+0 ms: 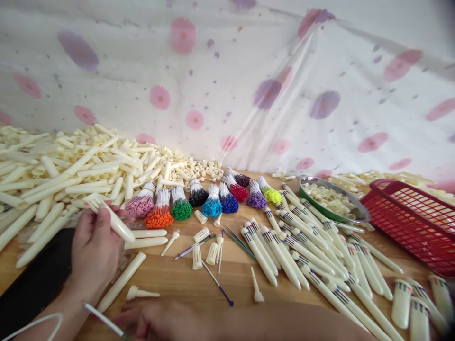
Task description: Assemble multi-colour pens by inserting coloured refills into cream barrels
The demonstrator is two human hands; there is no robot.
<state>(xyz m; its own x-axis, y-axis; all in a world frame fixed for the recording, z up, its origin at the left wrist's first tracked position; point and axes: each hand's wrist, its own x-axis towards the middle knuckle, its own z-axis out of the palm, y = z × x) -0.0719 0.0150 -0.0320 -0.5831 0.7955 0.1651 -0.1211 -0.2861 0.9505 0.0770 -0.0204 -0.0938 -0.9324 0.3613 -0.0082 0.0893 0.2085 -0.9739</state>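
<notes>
My left hand (93,246) is closed round a cream pen barrel (113,218), held tilted above the wooden table (199,279). Thin refill ends stick out of the barrel's upper end. My right hand (156,322) lies low at the bottom edge, fingers curled, pinching a thin green-tipped refill (104,319). In front stand several bundles of coloured refills (199,199): pink, orange, green, black, blue, red, purple, yellow. Loose refills, small cream tips and collars (209,251) lie between my hands and the bundles.
A big heap of empty cream barrels (60,170) fills the left. Assembled pens (313,255) lie in rows on the right. Behind them are a green bowl of small parts (330,199) and a red plastic basket (415,222). A spotted sheet (227,80) hangs behind. A black object (35,284) lies at lower left.
</notes>
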